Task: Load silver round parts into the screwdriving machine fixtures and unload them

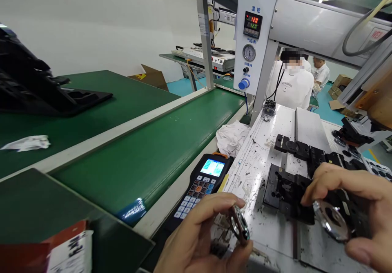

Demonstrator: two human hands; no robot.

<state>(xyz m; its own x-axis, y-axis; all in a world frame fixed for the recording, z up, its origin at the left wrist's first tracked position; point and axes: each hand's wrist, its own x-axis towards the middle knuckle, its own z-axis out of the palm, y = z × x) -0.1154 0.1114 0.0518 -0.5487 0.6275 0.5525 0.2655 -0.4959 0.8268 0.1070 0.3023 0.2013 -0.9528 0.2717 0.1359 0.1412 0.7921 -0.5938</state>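
Observation:
In the lower middle, my left hand (205, 236) pinches a shiny metal ring (239, 224) on edge between thumb and fingertips, above the machine's white bed. At the right, my right hand (358, 203) is curled around a second shiny metal ring (332, 220), with its rim between the thumb and a finger. That ring is tilted, and its far side is partly hidden. Close behind the right fingers sits a black fixture block (280, 189) on the bed. A row of smaller black blocks (292, 146) lies farther back, partly covered by the right hand.
A handheld controller (202, 183) with a lit screen lies left of the white bed (248, 171). Beyond are a white cloth (232, 136) and a green conveyor belt (147, 142). A control box (255, 36) stands above. People in white (289, 85) are behind the machine.

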